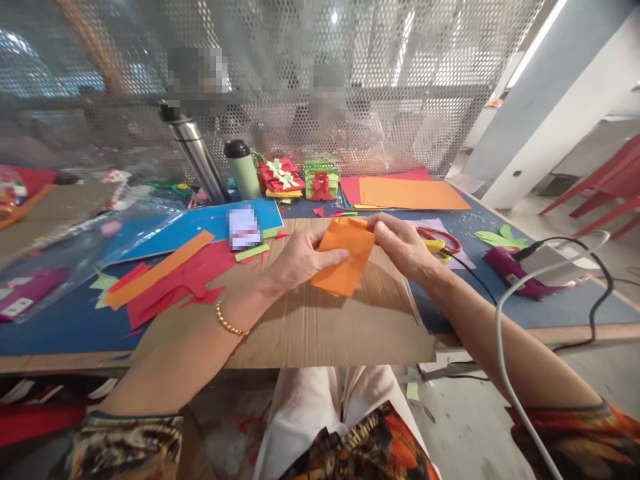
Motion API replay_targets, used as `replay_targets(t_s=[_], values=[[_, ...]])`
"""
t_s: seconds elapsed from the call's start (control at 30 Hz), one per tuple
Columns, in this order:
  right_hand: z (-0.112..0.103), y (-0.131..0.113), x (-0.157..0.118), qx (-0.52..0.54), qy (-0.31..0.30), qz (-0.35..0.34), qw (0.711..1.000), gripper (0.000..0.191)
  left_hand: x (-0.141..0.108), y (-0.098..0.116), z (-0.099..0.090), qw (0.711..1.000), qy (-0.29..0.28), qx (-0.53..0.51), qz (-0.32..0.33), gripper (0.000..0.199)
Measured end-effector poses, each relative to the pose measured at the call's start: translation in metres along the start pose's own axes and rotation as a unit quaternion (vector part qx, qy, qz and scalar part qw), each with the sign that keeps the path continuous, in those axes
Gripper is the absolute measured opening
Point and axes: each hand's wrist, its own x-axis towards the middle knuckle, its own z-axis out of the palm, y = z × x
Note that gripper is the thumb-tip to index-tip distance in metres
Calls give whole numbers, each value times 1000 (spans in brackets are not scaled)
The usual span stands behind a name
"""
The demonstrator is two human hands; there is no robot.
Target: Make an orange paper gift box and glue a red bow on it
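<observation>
A folded piece of orange paper (pixel 347 257) is held up over a sheet of brown cardboard (pixel 280 327). My left hand (pixel 305 257) grips its left side, thumb lying across the front and the other fingers hidden behind. At the paper's upper right corner, my right hand (pixel 397 243) pinches the edge between thumb and fingers. Just right of that hand lie scissors with red and yellow handles (pixel 435 243), partly covered by my forearm. Red paper pieces (pixel 175 283) and an orange strip (pixel 160 270) lie left of the cardboard.
Behind stand a steel flask (pixel 200 153), a green bottle (pixel 243 170), small red paper crafts (pixel 281 177) and a green paper box (pixel 321 181). Orange sheets (pixel 415 193) lie at the back right. A white cable (pixel 503 347) loops beside my right forearm. A perforated metal screen (pixel 370 87) rises behind the table.
</observation>
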Motion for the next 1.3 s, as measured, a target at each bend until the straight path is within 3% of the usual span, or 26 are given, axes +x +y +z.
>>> replay_targets(t_s=[0.03, 0.07, 0.1, 0.17, 0.23, 0.3, 0.37, 0.47, 0.57, 0.6, 0.67, 0.73, 0.8, 0.87, 0.93, 1.03, 1.17, 1.3], values=[[-2, 1, 1, -10, 26, -7, 1000, 73, 0, 0, -3, 992, 47, 94, 75, 20], [-3, 2, 3, -19, 47, -2, 999, 74, 0, 0, -5, 963, 92, 199, 157, 12], [-3, 3, 4, -25, 63, 13, 998, 75, 0, -1, -8, 913, 127, 305, 241, 12], [-1, 7, 5, 2, 12, 76, 997, 75, 0, -2, -13, 805, 136, 460, 349, 23], [3, 11, 6, 96, -45, 121, 987, 78, 0, -4, -15, 732, 142, 535, 397, 31], [9, 13, 5, 160, -94, 137, 973, 85, -1, -6, -12, 715, 115, 567, 393, 35], [13, 14, 4, 173, -104, 140, 969, 80, -1, -9, -6, 726, 72, 581, 362, 37], [13, 15, 4, 153, -70, 148, 975, 58, -1, -14, 2, 730, 31, 595, 334, 40], [6, 18, 8, 151, -25, 145, 978, 49, 1, -17, 0, 739, 56, 573, 350, 27], [3, 18, 10, 147, -9, 139, 979, 47, 3, -18, -3, 755, 72, 547, 355, 34], [-2, 18, 12, 134, 9, 132, 982, 44, 8, -18, -15, 808, 109, 466, 344, 56], [-4, 18, 13, 125, -2, 126, 984, 42, 16, -17, -28, 882, 155, 348, 278, 58], [-3, 18, 13, 119, -31, 115, 986, 38, 23, -16, -40, 955, 167, 200, 140, 59], [-1, 19, 13, 110, -52, 100, 988, 35, 27, -16, -46, 994, 98, 49, -2, 70], [1, 21, 14, 99, -55, 86, 990, 34, 29, -17, -45, 994, 14, -55, -90, 79], [1, 26, 15, 67, -49, 75, 994, 33, 26, -18, -35, 985, -45, -122, -115, 79], [-2, 32, 14, 5, -53, 78, 995, 29, 22, -21, -23, 986, -5, -137, -99, 58], [-1, 27, 11, 29, -71, 89, 993, 33, 20, -23, -17, 985, 43, -148, -82, 42]])
